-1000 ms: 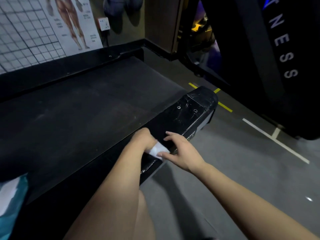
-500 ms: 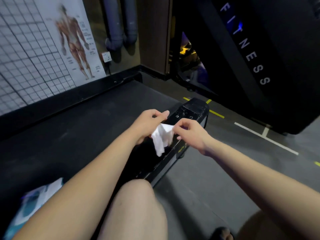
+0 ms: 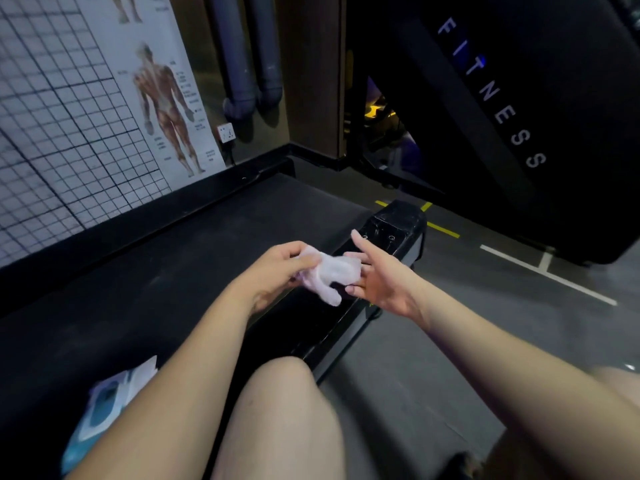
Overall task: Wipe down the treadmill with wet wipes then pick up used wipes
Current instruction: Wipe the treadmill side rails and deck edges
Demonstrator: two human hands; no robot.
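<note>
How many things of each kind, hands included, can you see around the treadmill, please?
wipe: 1
pack of wipes: 1
treadmill: 1
hands: 2, left hand and right hand
Total: 5

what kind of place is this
Most likely a gym. A treadmill lies in front of the person, the dark machine beyond it is lettered FITNESS, and a muscle poster hangs on the wall.
</note>
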